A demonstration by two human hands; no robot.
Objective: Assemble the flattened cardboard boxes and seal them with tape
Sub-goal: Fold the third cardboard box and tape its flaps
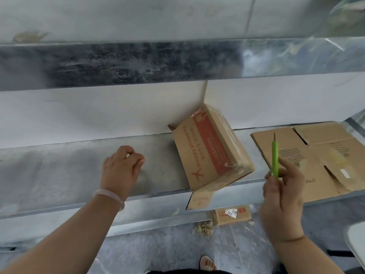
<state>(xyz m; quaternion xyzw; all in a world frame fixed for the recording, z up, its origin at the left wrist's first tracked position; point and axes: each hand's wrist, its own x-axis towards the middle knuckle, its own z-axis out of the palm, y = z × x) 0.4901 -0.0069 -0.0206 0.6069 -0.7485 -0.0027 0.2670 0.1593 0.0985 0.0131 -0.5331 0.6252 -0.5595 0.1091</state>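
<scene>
on the metal worktop (pixel 59 171), 1 taped box (pixel 209 149) leans against the wall (pixel 98 111) near the flattened boxes (pixel 308 155); right grip (pixel 282 192) pinches a green cutter (pixel 275 159), left grip (pixel 120 167) loosely curled, empty. next, likely fetching another flat.

1. A metal counter (pixel 59 175) runs along a white wall (pixel 98 111).
2. The left hand (pixel 122 167), a pale bracelet (pixel 109 196) on its wrist, is over the bare counter with fingers loosely curled, holding nothing visible.
3. The right hand (pixel 282 194) pinches a slim green tool (pixel 275 161), held upright.
4. Between the hands, an assembled cardboard box (pixel 209 151) sits tilted against the wall, one flap (pixel 199 198) hanging over the counter's front edge.
5. Flattened cardboard boxes (pixel 308 155) lie on the counter at right.
6. A cardboard scrap (pixel 231 214) lies on the floor below.
</scene>
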